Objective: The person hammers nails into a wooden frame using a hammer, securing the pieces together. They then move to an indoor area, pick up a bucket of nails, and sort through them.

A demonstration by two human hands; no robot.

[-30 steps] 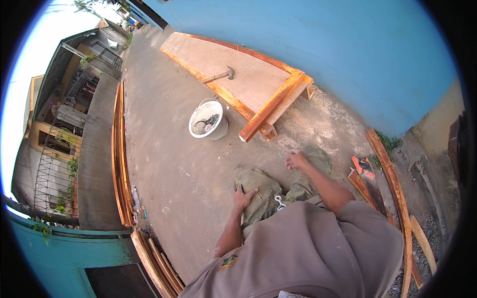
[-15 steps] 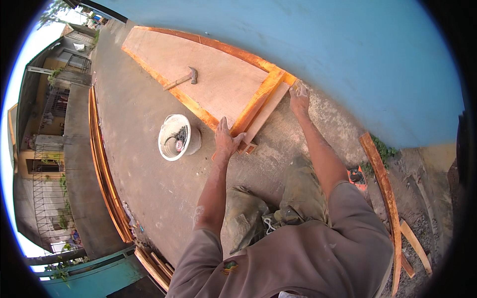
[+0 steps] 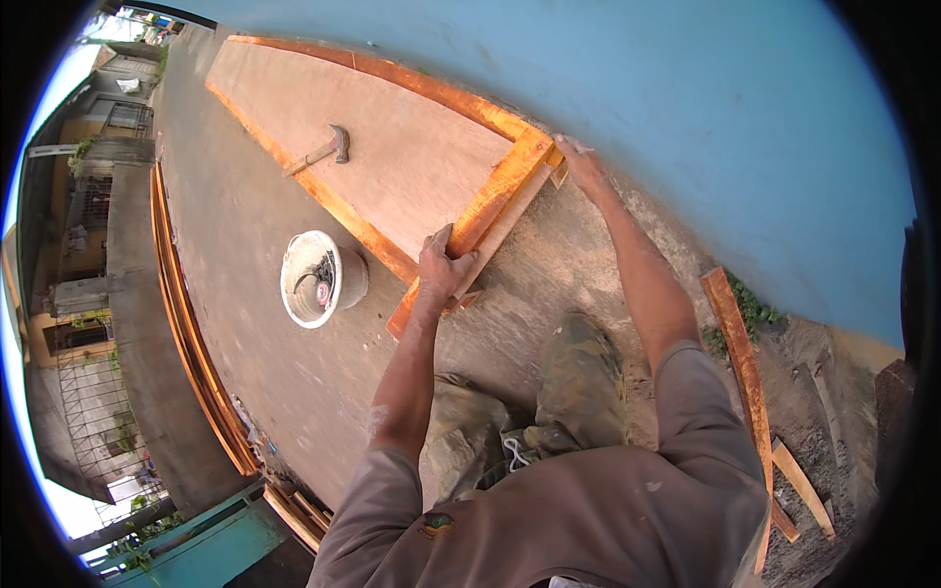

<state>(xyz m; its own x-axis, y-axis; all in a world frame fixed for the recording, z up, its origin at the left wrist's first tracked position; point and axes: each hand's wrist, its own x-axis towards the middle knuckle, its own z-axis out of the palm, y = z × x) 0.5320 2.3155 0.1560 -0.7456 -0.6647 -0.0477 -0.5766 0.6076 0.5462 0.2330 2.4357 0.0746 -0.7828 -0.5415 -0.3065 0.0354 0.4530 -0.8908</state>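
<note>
A long panel with a pale plywood face (image 3: 392, 162) and orange-brown wooden edging lies on the ground beside the blue wall. At its near end, my left hand (image 3: 443, 267) grips the left part of the wooden crosspiece (image 3: 502, 191), thumb and fingers bent around it. The end of the left side rail (image 3: 404, 312) sticks out below that hand. My right hand (image 3: 582, 167) holds the frame's right corner, next to the wall, its fingertips partly hidden. On the plywood's left edge rests a claw hammer (image 3: 321, 151), apart from both hands.
A white bucket (image 3: 314, 284) with small items inside stands left of the panel. Long timber strips (image 3: 191, 328) lie farther left, and more pieces (image 3: 294, 514) at lower left. Loose planks (image 3: 740, 363) lie at right, near gravel. The blue wall (image 3: 686, 108) borders the panel's right side.
The view has shifted, so the panel, hammer and bucket appear farther left. The crosspiece now covers more of the pale strip at the panel's near end. Both hands remain at the corners.
</note>
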